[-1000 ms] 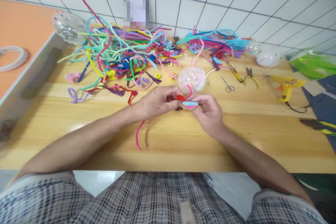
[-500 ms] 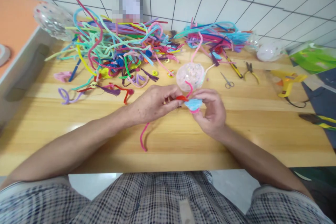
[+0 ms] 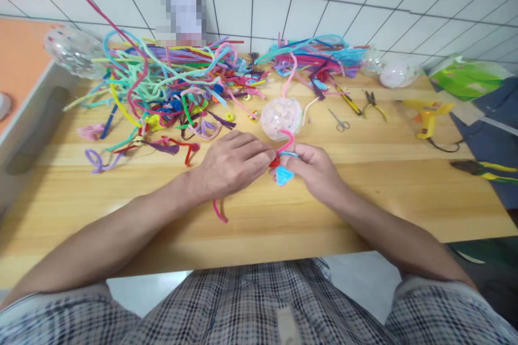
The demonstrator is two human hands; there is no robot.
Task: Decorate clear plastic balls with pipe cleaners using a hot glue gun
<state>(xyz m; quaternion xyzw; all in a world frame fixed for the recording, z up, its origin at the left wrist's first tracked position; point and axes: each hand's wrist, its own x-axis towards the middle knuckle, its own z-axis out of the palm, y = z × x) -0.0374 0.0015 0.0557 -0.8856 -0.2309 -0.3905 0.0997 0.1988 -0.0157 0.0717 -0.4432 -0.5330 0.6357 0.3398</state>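
Note:
Between my two hands is a small fuzzy piece of blue pipe cleaner (image 3: 284,175), shaped with close ridges. My right hand (image 3: 318,172) is closed on it, thumb on top. My left hand (image 3: 237,164) pinches a red fuzzy part (image 3: 275,161) that touches the blue one; whether they are joined I cannot tell. A pink pipe cleaner (image 3: 287,140) curls up from between the hands. Another pink pipe cleaner end (image 3: 219,211) sticks out below my left hand. Just beyond my hands rests a clear ball with coloured specks (image 3: 280,117).
A tangled heap of pipe cleaners (image 3: 162,75) lies at the back left, a bundle (image 3: 311,55) at the back middle. To the right are small scissors (image 3: 339,121), a yellow cutter (image 3: 348,99), pliers (image 3: 374,106), a yellow glue gun (image 3: 429,116) and larger pliers (image 3: 485,169).
The blue piece has turned and tilted down between my hands. My right thumb now lies over it, and my left hand has rolled knuckles-up. The whole view has shifted slightly.

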